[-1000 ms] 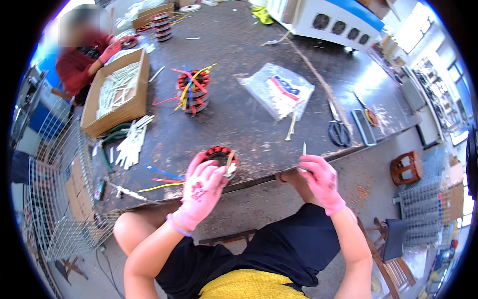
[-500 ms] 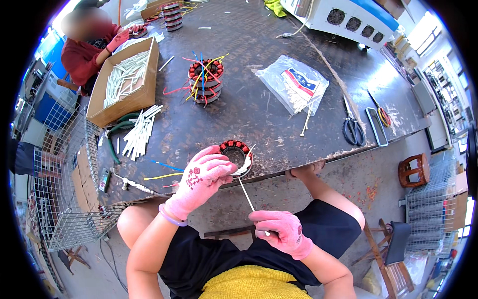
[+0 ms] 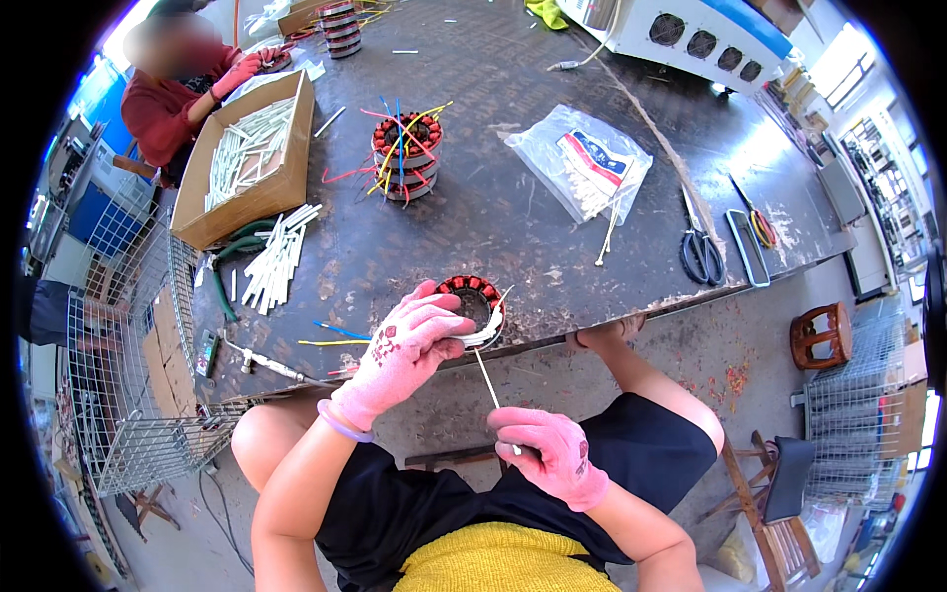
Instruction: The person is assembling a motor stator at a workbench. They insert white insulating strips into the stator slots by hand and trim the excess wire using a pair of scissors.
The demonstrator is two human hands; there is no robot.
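Near the table's front edge sits a ring-shaped motor stator with red windings and white material along its near rim. My left hand, in a pink glove, is closed on the stator's left side, and its fingers press on the near rim. A thin white tie runs straight from that rim down to my right hand. Also gloved in pink, my right hand is closed around the tie's lower end, below the table edge. Blue and yellow wires stick out to the left behind my left hand.
A stack of wound stators stands mid-table. Left of it are a cardboard box of white tubes, loose tubes and green-handled pliers. A plastic bag, scissors and a co-worker surround the work area.
The stator and my left hand have shifted slightly right. My right hand has moved a little up and left, still gripping the tie. The blue and yellow wires have shifted right too.
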